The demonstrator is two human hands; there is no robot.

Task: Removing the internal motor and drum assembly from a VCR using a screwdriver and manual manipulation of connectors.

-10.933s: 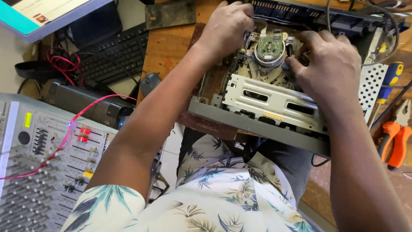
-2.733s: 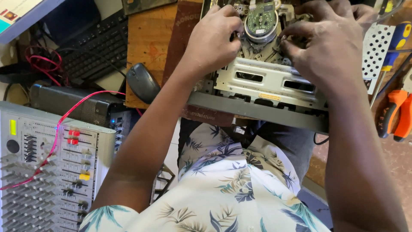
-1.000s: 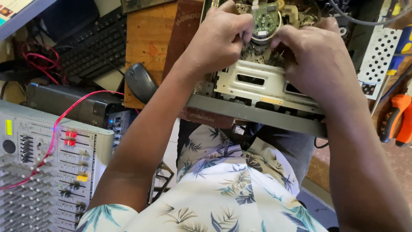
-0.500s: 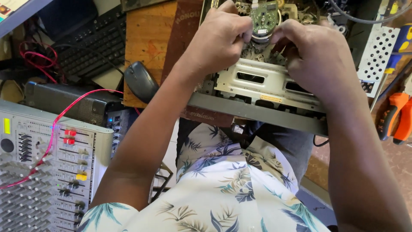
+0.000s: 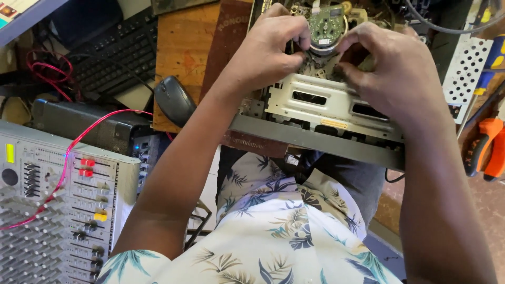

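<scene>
Pinching with both: left hand (image 5: 273, 50) curled tight at the left side of the drum (image 5: 326, 26), right hand (image 5: 392, 73) bunched at its right side, fingertips down in the mechanism; cannot tell what, if anything, either has hold of. Drum up in the middle of the open deck (image 5: 315, 113), which overhangs the desk's (image 5: 181, 47) near edge, above the lap. Mouse (image 5: 174, 100) near the desk's left near corner, keyboard (image 5: 113, 58) farther left, mixer (image 5: 52, 205) below. Orange pliers (image 5: 486, 147) at far right.
</scene>
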